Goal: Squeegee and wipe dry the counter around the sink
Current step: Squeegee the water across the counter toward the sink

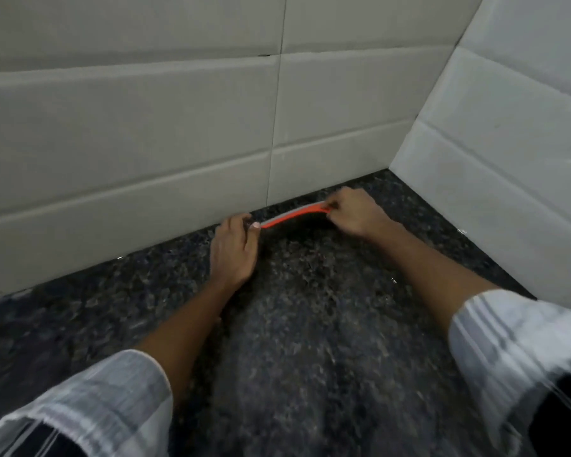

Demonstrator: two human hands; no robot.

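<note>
Gripping the thin orange-and-grey squeegee blade (294,214) at both ends, your left hand (233,250) and right hand (355,214) hold it at the far edge of the dark speckled granite counter (310,324), its long axis running left-right along the grey tiled wall (129,127).

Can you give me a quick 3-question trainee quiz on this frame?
1. True or false: the squeegee lies near the tiled wall.
2. Which hand grips its end nearer the corner? A left hand B right hand
3. Fill in: the dark speckled counter shows small ___ droplets.

Key: 1 true; 2 B; 3 water.
</note>
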